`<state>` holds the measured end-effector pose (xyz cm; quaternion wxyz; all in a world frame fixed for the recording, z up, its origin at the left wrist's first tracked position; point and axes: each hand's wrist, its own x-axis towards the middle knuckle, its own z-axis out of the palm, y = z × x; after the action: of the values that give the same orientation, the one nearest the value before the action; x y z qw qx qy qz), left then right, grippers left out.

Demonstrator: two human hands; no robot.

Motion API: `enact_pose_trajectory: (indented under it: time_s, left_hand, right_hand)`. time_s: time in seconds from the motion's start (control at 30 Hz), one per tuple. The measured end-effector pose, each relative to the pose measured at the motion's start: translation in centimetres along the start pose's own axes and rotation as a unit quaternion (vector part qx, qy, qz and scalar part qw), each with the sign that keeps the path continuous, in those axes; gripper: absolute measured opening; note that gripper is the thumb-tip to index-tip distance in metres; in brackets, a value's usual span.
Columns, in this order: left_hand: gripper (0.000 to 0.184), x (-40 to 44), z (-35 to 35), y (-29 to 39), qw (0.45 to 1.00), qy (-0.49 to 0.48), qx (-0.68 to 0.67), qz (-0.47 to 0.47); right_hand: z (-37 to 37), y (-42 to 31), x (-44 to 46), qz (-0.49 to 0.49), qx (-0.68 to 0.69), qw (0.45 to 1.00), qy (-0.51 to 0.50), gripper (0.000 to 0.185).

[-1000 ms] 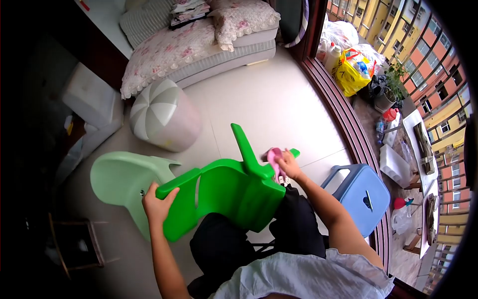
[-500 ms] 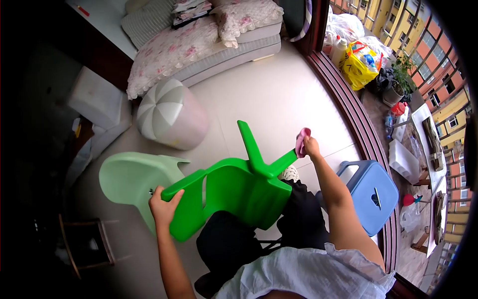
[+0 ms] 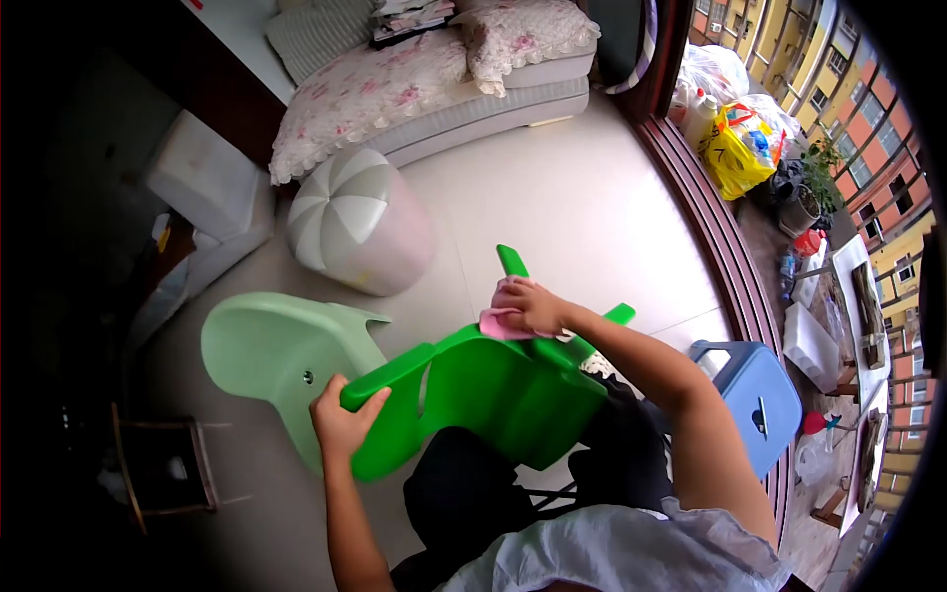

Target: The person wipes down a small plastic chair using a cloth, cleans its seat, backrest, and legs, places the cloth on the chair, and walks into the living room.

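A bright green plastic chair (image 3: 473, 395) lies tipped over across my lap, its legs pointing away from me. My left hand (image 3: 345, 416) grips the end of its backrest at the left. With my right hand (image 3: 533, 306) I press a pink cloth (image 3: 501, 324) against the chair near the base of one leg. The fingers are closed over the cloth, and part of that leg is hidden behind the hand. Just left of the green chair stands a pale green chair (image 3: 286, 345).
A round pouf (image 3: 360, 222) stands ahead, before a sofa with a floral cover (image 3: 375, 99). On my right is a blue stool (image 3: 760, 405) beside the dark door track (image 3: 681, 178). Beyond it are a yellow bag (image 3: 735, 158) and a potted plant (image 3: 814, 187). A small dark chair (image 3: 163, 464) is at lower left.
My right hand has moved left with the pink cloth, from the tip of one chair leg to near the base of the other. My left hand keeps its hold on the backrest.
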<state>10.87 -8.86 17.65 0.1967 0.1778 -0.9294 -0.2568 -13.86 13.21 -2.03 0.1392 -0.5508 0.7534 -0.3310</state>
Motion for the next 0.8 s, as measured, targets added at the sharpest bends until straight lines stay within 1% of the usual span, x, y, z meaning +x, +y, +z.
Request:
enact_pose_trajectory:
  time_s: [0.03,0.07,0.1,0.17,0.2,0.23,0.27,0.3,0.33,0.37,0.43,0.47,0.5,0.57,0.6,0.63,0.7,0.73,0.77,0.8]
  left_hand:
    - [0.044,0.1,0.1,-0.2,1.000,0.000,-0.003,-0.004]
    - [0.045,0.0,0.0,-0.5,1.000,-0.007,0.005,-0.015]
    - [0.045,0.1,-0.1,-0.6,1.000,-0.006,0.011,-0.015]
    - [0.045,-0.1,0.0,-0.5,1.000,-0.004,0.015,-0.024]
    - [0.045,-0.2,0.1,-0.8,0.999,-0.001,0.018,-0.030]
    - [0.045,-0.1,0.1,-1.0,0.999,-0.001,0.025,-0.030]
    - [0.045,-0.1,0.0,-0.8,0.999,-0.005,0.010,-0.037]
    - [0.045,-0.1,0.1,-0.7,0.999,-0.008,-0.005,-0.043]
    - [0.045,0.1,0.3,-0.5,1.000,0.002,-0.016,-0.023]
    - [0.045,0.2,0.3,-0.5,1.000,0.002,-0.015,-0.022]
    - [0.045,0.0,0.3,-0.5,0.999,-0.002,-0.007,-0.044]
    - [0.045,-0.1,0.2,-0.5,0.999,-0.003,-0.009,-0.046]
    - [0.045,-0.2,0.1,-0.8,0.999,-0.006,-0.002,-0.046]
    - [0.045,-0.4,0.0,-1.0,0.999,-0.011,0.001,-0.046]
    - [0.046,-0.3,0.1,-1.0,1.000,0.000,0.003,-0.031]
    - [0.047,-0.1,0.3,-0.9,1.000,0.012,0.003,-0.015]
    - [0.047,0.3,0.5,-0.5,1.000,0.007,0.003,-0.027]
    - [0.046,0.6,0.6,-0.1,1.000,0.010,0.009,-0.017]
    - [0.046,0.7,0.5,0.2,1.000,0.012,0.017,-0.009]
    - [0.045,0.7,0.6,0.1,1.000,0.014,0.010,0.000]
  right_hand:
    - [1.0,2.6,2.1,0.015,-0.015,0.999,-0.028,0.032]
    - [1.8,5.1,3.7,0.031,-0.006,0.999,-0.011,0.031]
    - [2.2,5.6,4.6,0.140,0.010,0.990,0.023,0.031]
    - [3.0,9.9,6.9,0.110,0.031,0.993,0.001,0.032]
    - [3.6,11.0,8.3,0.131,0.061,0.989,0.007,0.031]
    - [4.2,11.8,8.6,0.169,0.050,0.983,0.041,0.027]
    - [4.6,12.8,9.0,0.177,0.038,0.983,0.021,0.027]
    - [4.2,13.1,9.4,0.185,0.024,0.982,0.002,0.027]
    - [3.9,13.3,10.0,0.260,0.034,0.965,-0.033,0.030]
    - [3.9,13.0,10.0,0.259,0.035,0.965,-0.033,0.030]
    - [3.9,11.9,9.6,0.333,0.031,0.943,-0.003,0.033]
    - [3.6,11.4,9.3,0.334,0.058,0.941,-0.003,0.037]
    - [3.0,9.9,8.8,0.337,0.056,0.940,-0.005,0.037]
    - [1.7,6.5,7.6,0.308,-0.030,0.947,-0.088,0.040]
    - [1.7,6.6,7.1,0.163,-0.138,0.959,-0.185,0.041]
    - [2.1,6.3,5.8,0.146,-0.130,0.965,-0.176,0.035]
    - [2.5,4.5,3.2,0.113,-0.035,0.990,-0.070,0.033]
    - [2.2,4.0,1.7,0.048,-0.065,0.993,-0.084,0.034]
    - [0.5,1.5,-0.1,-0.017,-0.093,0.991,-0.098,0.036]
    - [-0.9,-1.1,-2.0,0.026,0.018,0.998,-0.054,0.041]
